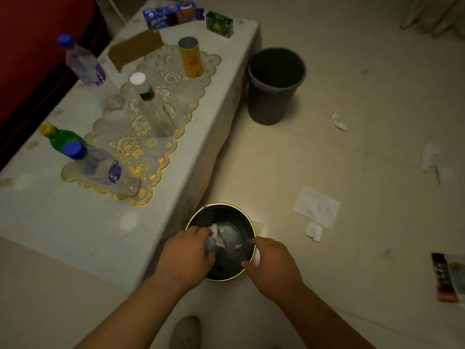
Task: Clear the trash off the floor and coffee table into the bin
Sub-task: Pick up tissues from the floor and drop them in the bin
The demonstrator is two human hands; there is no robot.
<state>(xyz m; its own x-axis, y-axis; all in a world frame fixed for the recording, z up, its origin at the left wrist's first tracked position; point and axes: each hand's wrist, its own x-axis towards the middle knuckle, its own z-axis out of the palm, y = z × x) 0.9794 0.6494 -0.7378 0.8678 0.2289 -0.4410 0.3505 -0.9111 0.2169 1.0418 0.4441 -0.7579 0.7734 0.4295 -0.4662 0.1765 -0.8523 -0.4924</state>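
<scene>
A small dark bin with a gold rim (227, 210) stands on the floor beside the coffee table (75, 222). Crumpled white tissue (218, 236) lies inside it. My left hand (186, 251) curls over the bin's left rim, fingertips touching the tissue. My right hand (273, 260) grips the right rim between thumb and fingers. On the floor lie a flat white paper (316, 206), a small tissue (314, 231), a crumpled tissue (338, 121), more tissue (431, 157) and a dark and red wrapper (446, 277).
A taller grey bin (275, 84) stands at the table's far corner. The table holds several plastic bottles (84, 62), a yellow chip can (190, 57), a cardboard piece (136, 47), a blue box (171, 15) and a green box (219, 23). A red sofa (30, 46) lies left.
</scene>
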